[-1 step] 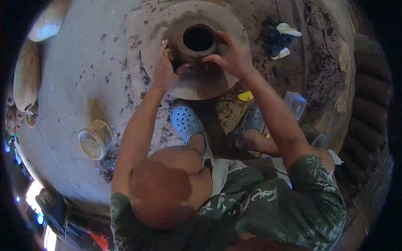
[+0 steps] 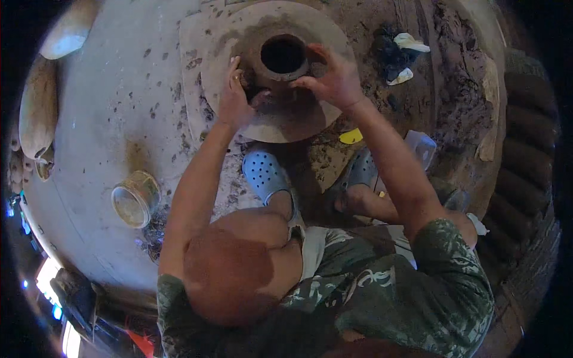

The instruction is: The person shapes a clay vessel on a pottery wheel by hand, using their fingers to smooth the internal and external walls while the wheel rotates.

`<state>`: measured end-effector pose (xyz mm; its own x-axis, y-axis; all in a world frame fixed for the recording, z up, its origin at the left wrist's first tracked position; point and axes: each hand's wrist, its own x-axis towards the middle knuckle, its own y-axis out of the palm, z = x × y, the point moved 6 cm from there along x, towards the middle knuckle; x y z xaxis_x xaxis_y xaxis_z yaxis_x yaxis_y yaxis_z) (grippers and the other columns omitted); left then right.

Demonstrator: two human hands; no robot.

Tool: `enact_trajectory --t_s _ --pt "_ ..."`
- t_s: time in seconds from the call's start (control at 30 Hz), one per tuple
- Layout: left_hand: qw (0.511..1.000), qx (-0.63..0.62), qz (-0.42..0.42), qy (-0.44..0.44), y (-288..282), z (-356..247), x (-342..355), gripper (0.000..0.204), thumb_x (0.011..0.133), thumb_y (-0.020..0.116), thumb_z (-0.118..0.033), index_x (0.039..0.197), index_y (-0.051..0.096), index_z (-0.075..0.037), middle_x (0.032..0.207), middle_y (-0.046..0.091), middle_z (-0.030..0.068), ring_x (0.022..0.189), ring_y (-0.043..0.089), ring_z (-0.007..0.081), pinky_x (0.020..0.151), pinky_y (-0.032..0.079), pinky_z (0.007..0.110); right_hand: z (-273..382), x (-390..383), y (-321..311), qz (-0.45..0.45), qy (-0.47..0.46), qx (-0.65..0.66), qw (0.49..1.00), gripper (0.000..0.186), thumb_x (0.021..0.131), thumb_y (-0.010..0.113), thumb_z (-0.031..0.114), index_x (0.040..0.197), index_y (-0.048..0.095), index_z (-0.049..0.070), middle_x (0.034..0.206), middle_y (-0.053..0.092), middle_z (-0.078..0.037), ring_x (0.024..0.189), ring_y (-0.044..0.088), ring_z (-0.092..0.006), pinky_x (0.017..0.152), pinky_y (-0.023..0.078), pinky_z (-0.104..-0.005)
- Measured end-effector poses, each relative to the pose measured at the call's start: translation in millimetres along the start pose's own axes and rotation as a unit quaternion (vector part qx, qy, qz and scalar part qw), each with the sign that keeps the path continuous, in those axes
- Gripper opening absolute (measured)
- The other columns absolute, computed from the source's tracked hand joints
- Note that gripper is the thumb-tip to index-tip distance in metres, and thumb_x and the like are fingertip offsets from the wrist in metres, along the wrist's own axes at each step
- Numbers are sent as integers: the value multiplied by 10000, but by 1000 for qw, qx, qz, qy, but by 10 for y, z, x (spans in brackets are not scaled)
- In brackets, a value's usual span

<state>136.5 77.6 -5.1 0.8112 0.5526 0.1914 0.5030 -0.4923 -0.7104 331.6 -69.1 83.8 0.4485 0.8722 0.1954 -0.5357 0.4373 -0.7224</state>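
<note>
A brown clay pot with a dark round mouth stands upright on a round, clay-smeared wheel disc. At its right side, my right hand curves around the neck, thumb along the near rim and fingers on the far right. My left hand is beside the pot's left side, fingers pointing up and apart from the thumb, palm facing the clay. Whether its fingertips press on the wall is hard to make out. Shadow hides the pot's lower part and its inside.
On the left floor sits a clay-stained plastic tub. Black plastic with pale scraps lies at the far right, near wet clay. A yellow piece and a clear container are near my blue clogs.
</note>
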Motion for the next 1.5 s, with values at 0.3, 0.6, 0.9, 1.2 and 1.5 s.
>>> enact_trajectory --t_s 0.3,0.6,0.9,1.2,1.5 --pt "1000 -15 2 3 72 11 -19 910 850 832 -385 1434 297 64 1626 289 271 1512 293 457 1208 327 496 -402 -89 251 32 54 -102 993 1032 672 911 513 1496 467 79 1473 529 -183 1362 506 -393 1119 441 -482" --pt "1000 -13 4 -3 -3 -146 -22 987 867 820 -331 1559 191 -16 1663 261 201 1542 232 445 1243 284 501 -20 -52 205 56 81 -61 993 1025 733 877 480 1514 416 2 1460 523 -230 1363 484 -431 1128 417 -493" --pt "999 -6 -24 -40 45 -257 -133 1046 866 819 -268 1600 115 -29 1658 257 198 1546 210 452 1253 253 509 -50 -144 272 3 49 -65 997 1046 712 881 503 1513 421 13 1458 522 -229 1344 493 -432 1144 385 -509" --pt "997 13 -75 -34 169 -392 -227 996 875 792 -183 1572 116 37 1643 258 219 1537 205 478 1249 252 522 -259 -282 420 -21 35 -170 985 1000 711 862 486 1497 458 17 1464 523 -215 1388 468 -399 1195 327 -502" --pt "993 68 -87 -45 250 -500 -294 885 862 719 -97 1519 153 75 1656 222 244 1544 172 487 1249 250 530 -187 -157 355 -25 78 -99 992 1219 652 894 622 1560 358 11 1568 391 -244 1452 361 -442 1192 311 -546"
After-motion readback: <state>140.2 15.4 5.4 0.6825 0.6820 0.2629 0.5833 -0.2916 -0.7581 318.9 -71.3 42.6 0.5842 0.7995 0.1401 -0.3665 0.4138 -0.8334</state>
